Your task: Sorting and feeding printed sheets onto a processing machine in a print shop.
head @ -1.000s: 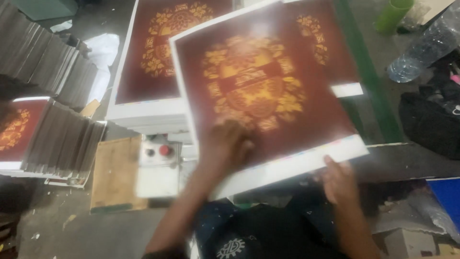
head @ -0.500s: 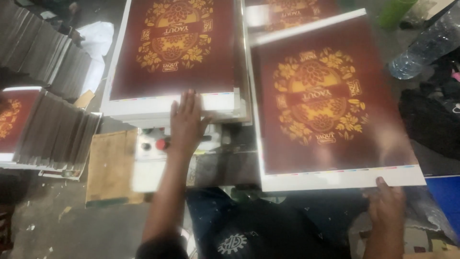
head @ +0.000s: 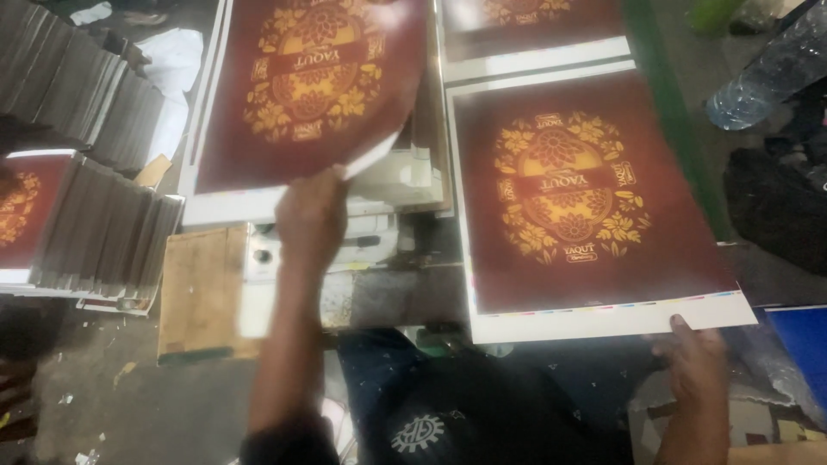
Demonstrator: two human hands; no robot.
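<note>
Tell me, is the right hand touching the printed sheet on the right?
Touching: the head view shows the right hand with its thumb on the printed sheet's white bottom edge.

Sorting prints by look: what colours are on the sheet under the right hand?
Dark maroon printed sheet with gold floral emblem, white margin; head view.

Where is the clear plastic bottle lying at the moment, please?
In the head view, the clear plastic bottle lies at the upper right, beyond the green strip bordering the right printed sheet, above a black bag.

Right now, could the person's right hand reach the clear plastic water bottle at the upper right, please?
Probably not straight away: the right hand pinches the dark red printed sheet at its near corner, and the clear plastic water bottle lies well beyond it.
</note>
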